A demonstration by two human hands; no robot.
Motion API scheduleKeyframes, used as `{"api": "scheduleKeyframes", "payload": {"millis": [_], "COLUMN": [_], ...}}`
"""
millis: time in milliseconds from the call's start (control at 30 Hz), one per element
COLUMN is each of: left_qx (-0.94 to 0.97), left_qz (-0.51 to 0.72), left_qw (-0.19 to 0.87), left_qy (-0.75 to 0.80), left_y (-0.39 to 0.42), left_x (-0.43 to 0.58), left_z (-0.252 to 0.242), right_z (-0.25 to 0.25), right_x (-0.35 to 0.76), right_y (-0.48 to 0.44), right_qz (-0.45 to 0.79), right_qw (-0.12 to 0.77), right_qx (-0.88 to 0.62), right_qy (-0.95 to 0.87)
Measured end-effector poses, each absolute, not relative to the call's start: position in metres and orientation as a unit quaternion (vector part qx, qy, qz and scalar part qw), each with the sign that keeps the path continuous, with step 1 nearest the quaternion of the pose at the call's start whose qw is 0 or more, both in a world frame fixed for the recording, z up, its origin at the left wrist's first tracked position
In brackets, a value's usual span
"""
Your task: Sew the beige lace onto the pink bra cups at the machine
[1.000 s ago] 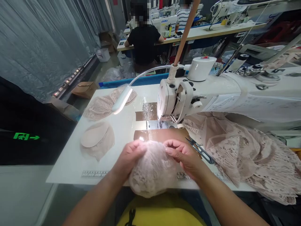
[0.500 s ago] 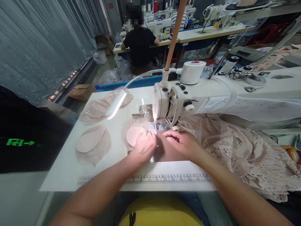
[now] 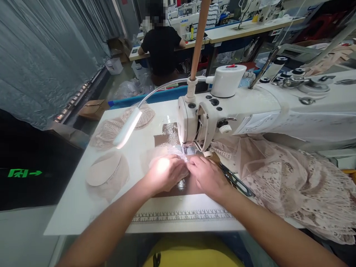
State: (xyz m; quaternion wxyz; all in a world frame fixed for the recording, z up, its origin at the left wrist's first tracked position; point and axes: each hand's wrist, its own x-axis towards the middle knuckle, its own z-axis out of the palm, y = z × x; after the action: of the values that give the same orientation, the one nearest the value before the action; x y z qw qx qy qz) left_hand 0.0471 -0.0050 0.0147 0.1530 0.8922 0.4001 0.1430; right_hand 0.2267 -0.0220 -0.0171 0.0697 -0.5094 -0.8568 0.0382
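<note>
Just in front of the needle of the white sewing machine (image 3: 191,118), my left hand (image 3: 167,172) is closed on a piece of sheer beige lace fabric (image 3: 150,157). The pale round pad seen with it earlier is mostly covered by that hand. My right hand (image 3: 207,174) is closed too, its thumb and fingertips meeting the left fingers at the fabric's edge under the presser foot. The exact grip is partly hidden. Both hands rest over a brown plate (image 3: 191,187) on the table. Beside my right hand lies a dark, long-handled cutting tool (image 3: 236,180).
On the left of the white table (image 3: 66,207) lie a round pad on mesh (image 3: 104,172) and lace pieces (image 3: 109,131). A lit gooseneck lamp (image 3: 128,128) arches above. Lace fabric (image 3: 297,185) is heaped at right. A printed ruler (image 3: 180,217) runs along the front; a person (image 3: 161,48) sits beyond.
My right hand has moved left and down to meet the left hand at the fabric. The left hand has turned and covers the pad. The dark cutting tool has come into view.
</note>
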Motion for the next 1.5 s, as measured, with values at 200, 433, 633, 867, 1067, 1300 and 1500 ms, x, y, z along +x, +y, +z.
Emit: {"api": "scheduleKeyframes", "payload": {"millis": [200,433,633,867,1067,1300,1500], "left_qx": [0.919,0.925,0.922,0.910,0.891,0.853,0.874], "left_qz": [0.172,0.181,0.199,0.200,0.153,0.128,0.117], "left_qw": [0.061,0.078,0.084,0.093,0.056,0.034,0.164], "left_qy": [0.351,0.324,0.322,0.352,0.424,0.505,0.442], "left_y": [0.009,0.031,0.033,0.035,0.029,0.023,0.024], "left_x": [0.050,0.048,0.042,0.041,0.045,0.044,0.025], "left_z": [-0.015,-0.018,-0.026,-0.032,-0.024,-0.027,-0.014], "right_z": [-0.017,-0.014,-0.015,-0.019,-0.025,-0.031,-0.029], "right_x": [0.225,0.224,0.223,0.226,0.229,0.230,0.235], "right_y": [-0.017,-0.009,-0.010,-0.011,-0.011,-0.014,-0.016], "right_qz": [0.021,0.030,0.018,0.014,0.000,-0.014,0.045], "right_qw": [0.064,0.062,0.062,0.081,0.101,0.131,0.247], "right_qx": [-0.534,-0.557,-0.554,-0.544,-0.540,-0.532,-0.503], "right_qy": [-0.843,-0.827,-0.830,-0.835,-0.836,-0.837,-0.827]}}
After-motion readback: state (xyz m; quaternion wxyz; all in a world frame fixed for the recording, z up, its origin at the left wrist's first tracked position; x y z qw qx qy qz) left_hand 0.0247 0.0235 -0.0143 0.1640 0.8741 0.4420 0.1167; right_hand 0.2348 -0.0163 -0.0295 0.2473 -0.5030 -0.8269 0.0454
